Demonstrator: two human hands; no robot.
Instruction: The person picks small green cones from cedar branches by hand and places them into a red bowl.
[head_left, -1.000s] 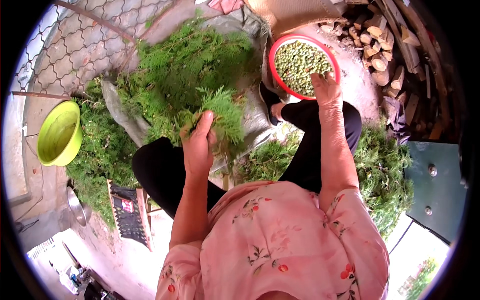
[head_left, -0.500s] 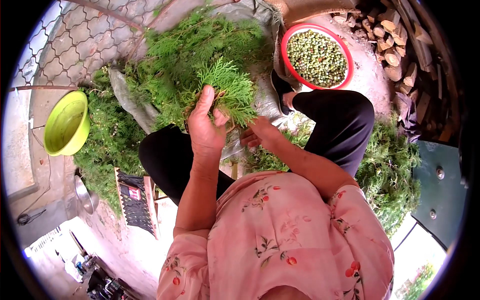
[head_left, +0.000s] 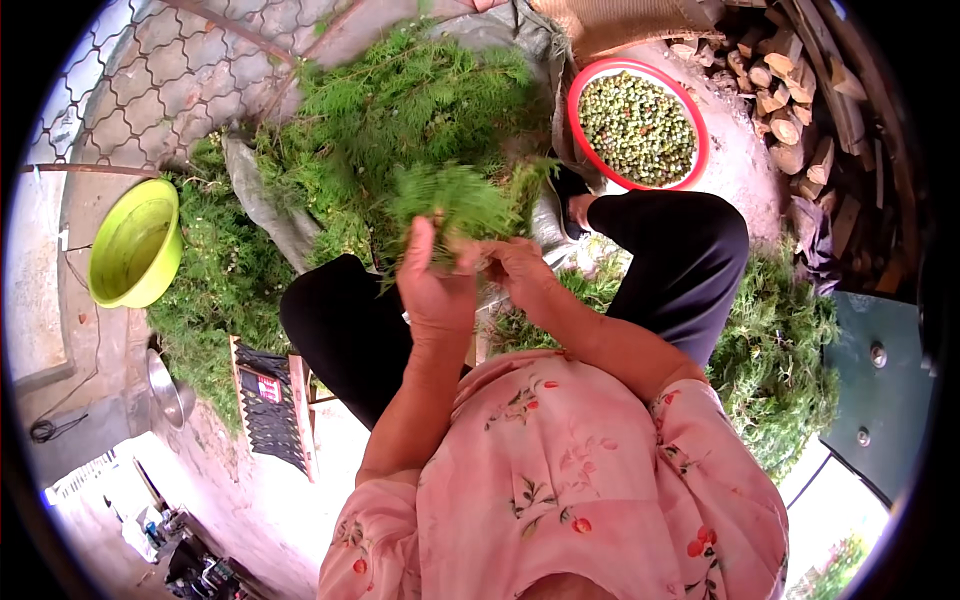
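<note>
Lime-green tub (head_left: 158, 268) at far left, firewood pile (head_left: 785, 129) upper right

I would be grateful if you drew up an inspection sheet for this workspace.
Surface: grey sheet, partly covered by green branches.
Job's things: green sprig, motion-blurred; red-rimmed basin holding small greenish pieces.
Clutter: lime-green basin, metal bowl and dark woven seat, all on the left.
Hands: left hand grips the sprig; right hand is close beside it, its hold unclear.
Cables: dark cord, bunched at far left.
Surroundings: patterned paving at upper left, split firewood at upper right, dark green panel at right.
</note>
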